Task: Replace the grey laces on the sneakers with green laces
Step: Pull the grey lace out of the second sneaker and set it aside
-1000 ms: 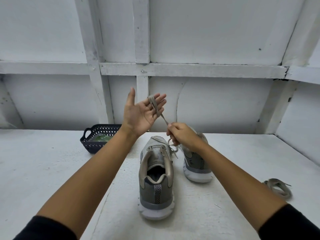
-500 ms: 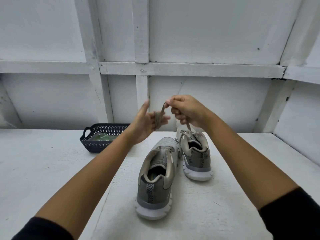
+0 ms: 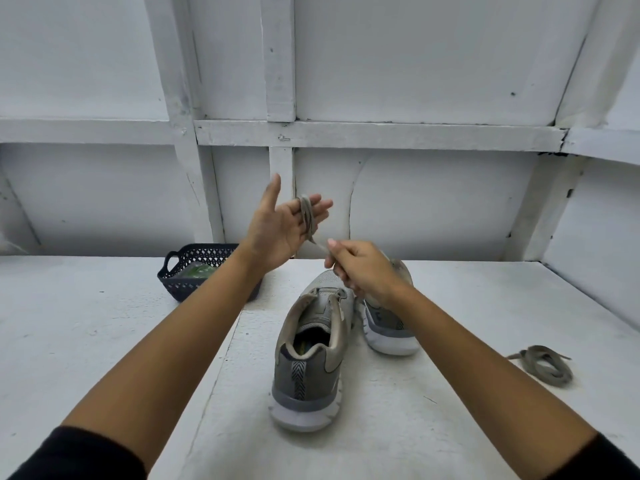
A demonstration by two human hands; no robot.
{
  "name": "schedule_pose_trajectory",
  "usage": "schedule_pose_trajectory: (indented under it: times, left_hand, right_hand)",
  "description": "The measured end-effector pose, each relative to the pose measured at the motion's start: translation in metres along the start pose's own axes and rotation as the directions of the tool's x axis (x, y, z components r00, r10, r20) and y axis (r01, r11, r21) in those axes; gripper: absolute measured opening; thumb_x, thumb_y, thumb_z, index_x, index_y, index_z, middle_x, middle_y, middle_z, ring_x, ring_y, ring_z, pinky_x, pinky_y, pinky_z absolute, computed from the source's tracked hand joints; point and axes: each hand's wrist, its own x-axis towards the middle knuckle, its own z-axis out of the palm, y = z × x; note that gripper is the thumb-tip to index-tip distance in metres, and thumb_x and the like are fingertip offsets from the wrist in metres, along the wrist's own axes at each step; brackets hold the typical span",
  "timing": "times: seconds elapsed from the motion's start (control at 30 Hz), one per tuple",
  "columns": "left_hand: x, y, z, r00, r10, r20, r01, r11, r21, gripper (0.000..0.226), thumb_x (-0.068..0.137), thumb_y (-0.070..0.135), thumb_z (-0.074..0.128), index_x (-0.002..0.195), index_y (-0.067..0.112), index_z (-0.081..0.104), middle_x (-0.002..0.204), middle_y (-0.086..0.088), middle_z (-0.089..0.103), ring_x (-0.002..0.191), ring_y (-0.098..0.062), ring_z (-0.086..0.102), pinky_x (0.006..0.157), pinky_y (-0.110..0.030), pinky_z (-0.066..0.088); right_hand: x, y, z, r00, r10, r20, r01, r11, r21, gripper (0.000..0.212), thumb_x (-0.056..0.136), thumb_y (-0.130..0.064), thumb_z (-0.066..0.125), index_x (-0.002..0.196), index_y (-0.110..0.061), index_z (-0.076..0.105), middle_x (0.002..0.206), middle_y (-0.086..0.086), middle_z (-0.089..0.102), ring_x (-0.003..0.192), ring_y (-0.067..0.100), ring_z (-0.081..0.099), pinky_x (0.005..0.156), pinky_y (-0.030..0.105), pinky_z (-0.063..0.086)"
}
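Two grey sneakers stand heel-toward-me on the white table: the near one (image 3: 311,355) without laces, the far one (image 3: 388,323) partly behind my right arm. My left hand (image 3: 280,226) is raised, palm up and fingers spread, with a grey lace (image 3: 307,220) wound around its fingers. My right hand (image 3: 360,268) pinches the free end of that lace just right of the left palm. A second grey lace (image 3: 543,365) lies coiled on the table at the right. Green laces (image 3: 197,271) show inside a dark basket (image 3: 180,282).
The white table (image 3: 86,341) meets a white framed wall (image 3: 381,133) at the back and a side wall on the right. The basket sits at the back left, partly behind my left forearm.
My right hand has dropped from above the left hand to below and right of it, bringing the lace round. The left hand opened wide again. The coiled lace at the right is back in view.
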Motion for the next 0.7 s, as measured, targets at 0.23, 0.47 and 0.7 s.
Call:
schedule_pose_trajectory:
  times: [0.23, 0.47, 0.7]
  left_hand:
    - [-0.008, -0.026, 0.006, 0.964, -0.189, 0.189, 0.131, 0.951, 0.281, 0.085, 0.087, 0.069, 0.014, 0.118, 0.002, 0.057, 0.114, -0.014, 0.065, 0.106, -0.024, 0.061, 0.102, -0.037, 0.040]
    - [-0.017, -0.014, 0.028, 0.927, -0.161, 0.339, 0.168, 0.986, 0.009, 0.087, 0.078, 0.072, 0.026, 0.100, 0.001, 0.071, 0.101, -0.017, 0.070, 0.091, -0.026, 0.068, 0.088, -0.033, 0.053]
    - [-0.002, -0.001, 0.014, 0.999, 0.013, 0.030, -0.010, 0.997, -0.082, 0.082, 0.089, 0.069, 0.013, 0.118, 0.003, 0.054, 0.117, -0.013, 0.064, 0.116, -0.024, 0.057, 0.096, -0.032, 0.044]
  right_hand:
    - [0.012, -0.049, -0.032, 0.984, -0.156, -0.083, 0.148, 0.984, -0.099, 0.023, 0.092, -0.024, 0.058, 0.073, -0.012, 0.062, 0.057, -0.004, 0.049, 0.041, 0.005, 0.040, 0.039, 0.018, 0.031]
    - [0.034, -0.006, -0.031, 0.986, 0.042, -0.164, -0.015, 0.986, 0.164, 0.014, 0.094, -0.016, 0.052, 0.084, -0.007, 0.056, 0.058, 0.000, 0.038, 0.035, 0.004, 0.034, 0.035, 0.015, 0.027]
    - [-0.008, 0.020, 0.004, 0.997, 0.076, -0.011, -0.075, 0.996, 0.038, 0.034, 0.101, -0.028, 0.040, 0.074, -0.013, 0.054, 0.055, 0.001, 0.043, 0.036, 0.006, 0.037, 0.036, 0.017, 0.030]
